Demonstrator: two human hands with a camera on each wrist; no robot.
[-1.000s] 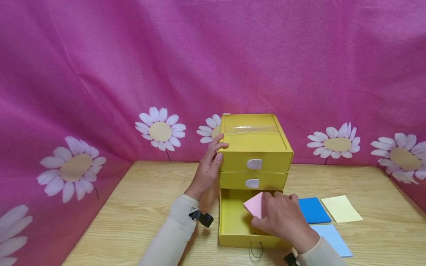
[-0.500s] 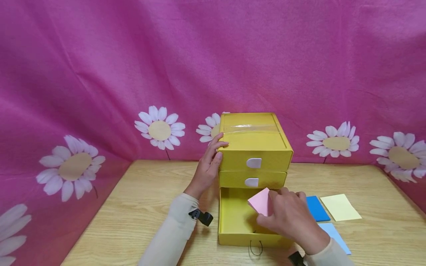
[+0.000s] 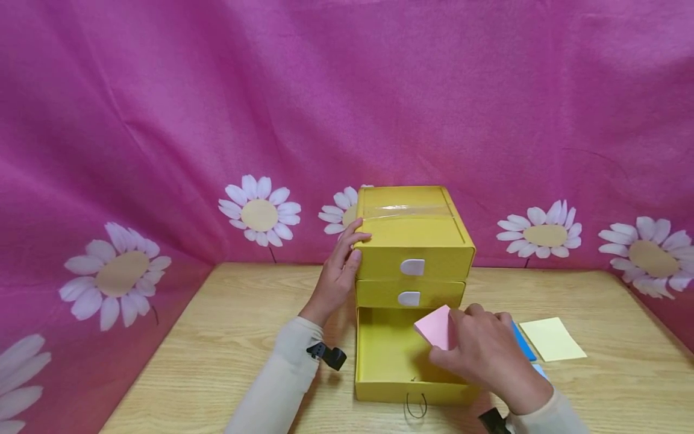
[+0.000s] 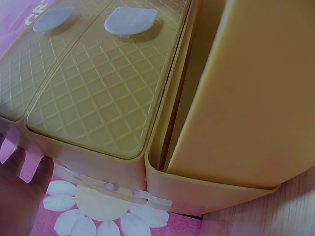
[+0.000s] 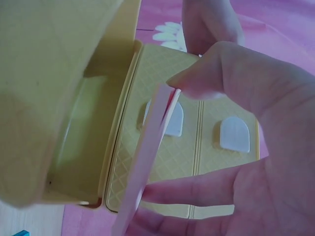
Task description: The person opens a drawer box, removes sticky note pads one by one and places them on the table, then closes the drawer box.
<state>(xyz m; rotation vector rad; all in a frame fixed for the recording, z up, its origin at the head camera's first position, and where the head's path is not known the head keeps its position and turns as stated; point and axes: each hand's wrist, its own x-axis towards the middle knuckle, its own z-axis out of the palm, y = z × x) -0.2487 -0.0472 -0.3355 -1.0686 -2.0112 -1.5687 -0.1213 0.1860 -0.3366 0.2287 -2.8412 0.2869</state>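
Note:
A yellow drawer unit [image 3: 413, 226] stands on the table with its bottom drawer [image 3: 379, 392] pulled out. My left hand [image 3: 335, 280] rests against the unit's upper left side, fingertips over the top edge and thumb near the front. Over the right part of the drawer, my right hand [image 3: 485, 349] pinches a pink sticky note pad [image 3: 435, 328] between thumb and fingers. In the right wrist view the pad [image 5: 147, 152] is seen edge-on, its sheets slightly parted at one end. The drawer's visible floor [image 3: 385, 352] holds nothing.
To the right lie a pale yellow note pad [image 3: 553, 339], a blue pad [image 3: 523, 343] and a light blue pad [image 3: 540, 371], the latter two mostly hidden by my right hand. A dark cord loop [image 3: 416, 407] hangs from the drawer front. A pink flowered cloth [image 3: 434, 90] hangs behind.
My right hand has moved to the right with the pink sticky note pad, covering more of the blue and light blue pads. The left hand has stayed on the drawer unit.

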